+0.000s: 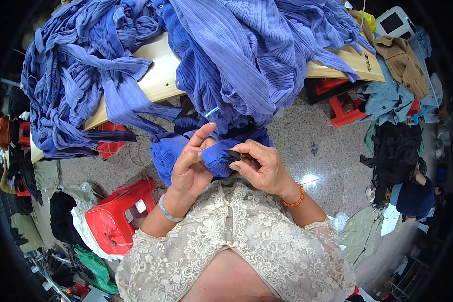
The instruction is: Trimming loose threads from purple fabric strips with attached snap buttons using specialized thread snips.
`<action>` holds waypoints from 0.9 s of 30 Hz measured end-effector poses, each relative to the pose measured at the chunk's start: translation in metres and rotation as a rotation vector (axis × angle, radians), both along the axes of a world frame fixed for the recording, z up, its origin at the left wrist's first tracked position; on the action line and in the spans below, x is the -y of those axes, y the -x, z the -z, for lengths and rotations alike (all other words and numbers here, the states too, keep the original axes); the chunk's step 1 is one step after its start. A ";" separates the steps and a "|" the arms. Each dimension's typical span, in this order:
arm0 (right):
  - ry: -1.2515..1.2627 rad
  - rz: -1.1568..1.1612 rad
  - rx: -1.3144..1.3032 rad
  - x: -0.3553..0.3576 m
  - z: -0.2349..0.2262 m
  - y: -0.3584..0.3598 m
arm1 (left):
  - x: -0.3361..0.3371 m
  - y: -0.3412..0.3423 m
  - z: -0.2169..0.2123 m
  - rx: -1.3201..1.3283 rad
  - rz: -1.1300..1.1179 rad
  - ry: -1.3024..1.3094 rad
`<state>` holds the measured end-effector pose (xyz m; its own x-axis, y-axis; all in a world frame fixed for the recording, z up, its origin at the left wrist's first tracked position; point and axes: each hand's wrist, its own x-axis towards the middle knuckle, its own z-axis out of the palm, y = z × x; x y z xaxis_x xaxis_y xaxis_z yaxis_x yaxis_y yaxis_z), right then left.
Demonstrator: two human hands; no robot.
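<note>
Cream lace sleeves (267, 236) fill the lower edge of the view, and both forearms rise from them to meet just below the wooden table (158, 75). Left hand (190, 168) carries a pale bangle at the wrist; its grip is closed, fingers curled and thumb raised, bunching a fold of the blue ribbed garment (214, 156). Right hand (264, 168), with an orange bead bracelet, touches the same fold from the other side, its grip pinched shut on small dark snips (232, 156) whose tips rest against the cloth. That fold hangs off the table's near edge, between the two hands, joined to a big heap of the same blue ribbed cloth (226, 55) piled across the table. Under the table's left end stands a red plastic stool (117, 211) on the speckled floor. Beyond the table's right end sits a white boxy device with a dark screen (395, 22).
</note>
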<state>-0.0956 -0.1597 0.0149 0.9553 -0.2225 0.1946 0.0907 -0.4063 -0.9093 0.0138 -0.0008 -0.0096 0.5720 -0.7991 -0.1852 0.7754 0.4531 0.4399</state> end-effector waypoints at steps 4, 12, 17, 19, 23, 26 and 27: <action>-0.006 -0.009 -0.020 -0.001 0.002 -0.002 | -0.001 -0.001 0.003 -0.003 0.008 0.017; 0.086 -0.050 -0.007 0.003 0.003 -0.007 | -0.001 0.001 0.004 -0.031 0.019 0.026; 0.074 -0.090 -0.062 0.007 -0.001 -0.006 | 0.000 0.001 0.003 -0.041 0.013 0.016; 0.060 -0.093 -0.065 0.008 0.002 -0.005 | 0.001 0.001 0.004 -0.042 0.022 0.029; 0.050 -0.121 -0.089 0.011 0.003 -0.004 | 0.004 0.001 0.002 -0.080 0.038 0.027; 0.060 -0.141 -0.071 0.011 0.005 -0.004 | 0.004 0.001 0.000 -0.116 0.038 0.028; 0.059 -0.142 -0.070 0.011 0.006 -0.004 | 0.004 0.001 0.000 -0.123 0.039 0.035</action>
